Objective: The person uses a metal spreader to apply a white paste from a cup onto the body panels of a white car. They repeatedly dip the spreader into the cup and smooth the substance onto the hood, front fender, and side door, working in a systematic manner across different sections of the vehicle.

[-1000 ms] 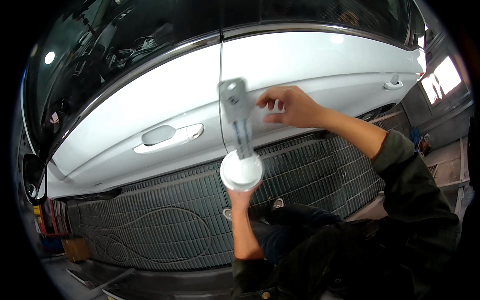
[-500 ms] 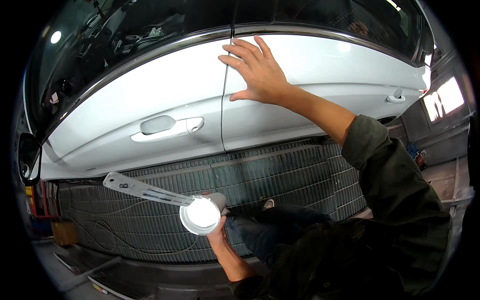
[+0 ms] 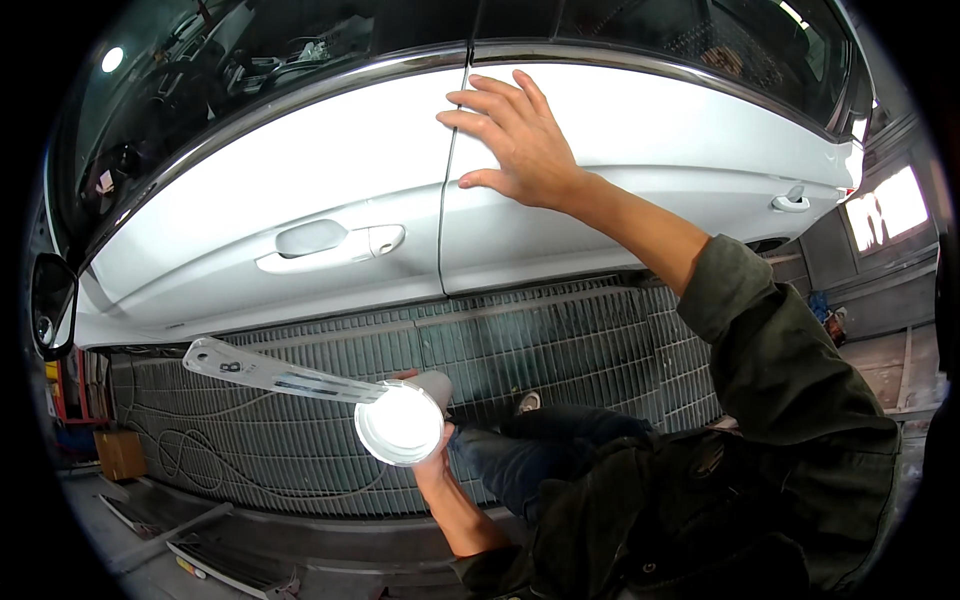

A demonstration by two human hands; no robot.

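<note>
My left hand (image 3: 432, 468) is wrapped round a cup (image 3: 434, 388) of white paint (image 3: 408, 418), its mouth facing up toward me. A clear, flat mixing stick (image 3: 268, 372) stands in the paint and leans out over the rim to the left. Above and right of the cup, my right hand (image 3: 530, 150) is open with fingers spread, at the seam between the white front car door (image 3: 230, 190) and the rear door (image 3: 650, 125). Whether its fingertips touch the panel I cannot tell. Most of the left fingers are hidden behind the cup.
The front door handle (image 3: 330, 250) juts out left of the seam, and a side mirror (image 3: 54, 305) stands at the far left. Below the car lies a metal floor grating (image 3: 560, 325) with a loose hose (image 3: 215, 475) on it. A cardboard box (image 3: 120, 454) sits at lower left.
The cup and stick have shifted slightly to the left and tilted a little. My right hand has stayed nearly in place, spread over the door seam.
</note>
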